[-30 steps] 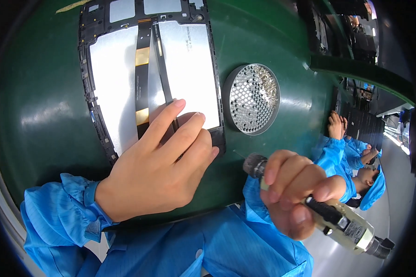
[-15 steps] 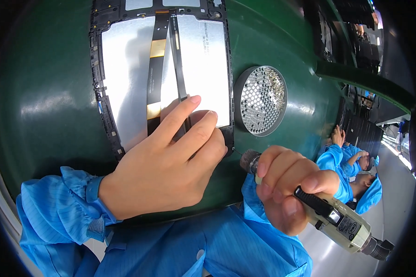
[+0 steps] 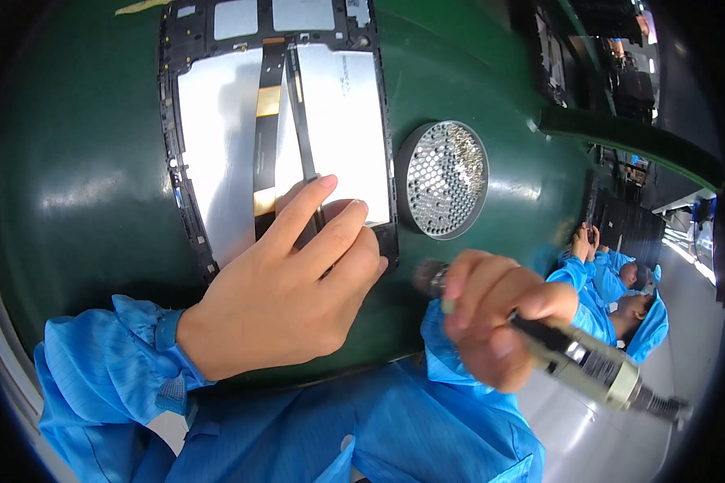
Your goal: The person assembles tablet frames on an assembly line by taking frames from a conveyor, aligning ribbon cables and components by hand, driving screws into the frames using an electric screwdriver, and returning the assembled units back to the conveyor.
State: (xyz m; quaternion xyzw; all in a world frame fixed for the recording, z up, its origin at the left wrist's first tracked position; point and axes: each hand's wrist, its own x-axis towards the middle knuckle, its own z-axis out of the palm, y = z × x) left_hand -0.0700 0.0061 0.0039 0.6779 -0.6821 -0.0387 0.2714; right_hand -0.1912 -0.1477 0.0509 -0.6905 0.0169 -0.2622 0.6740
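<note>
My left hand lies over the near end of an opened tablet-like device. Its fingers are spread, the index and middle apart, and the thumb is hidden beneath. A wide black flex cable with gold patches runs down the silver panel. Beside it, a narrow dark strip passes under the fingers; contact there is partly hidden. My right hand is wrapped round an electric screwdriver, pale green with a black lever, held above the table's near edge. Its working tip is blurred or hidden.
A round grey dish with a perforated plate and many small screws stands right of the device. A green rail crosses at the right, and another person in blue sits beyond. The green table has a yellowish strip at the far left.
The device and dish appear slightly left and lower in the picture. My right hand has raised the screwdriver's rear end a little and is blurred by motion. The left hand keeps its pose.
</note>
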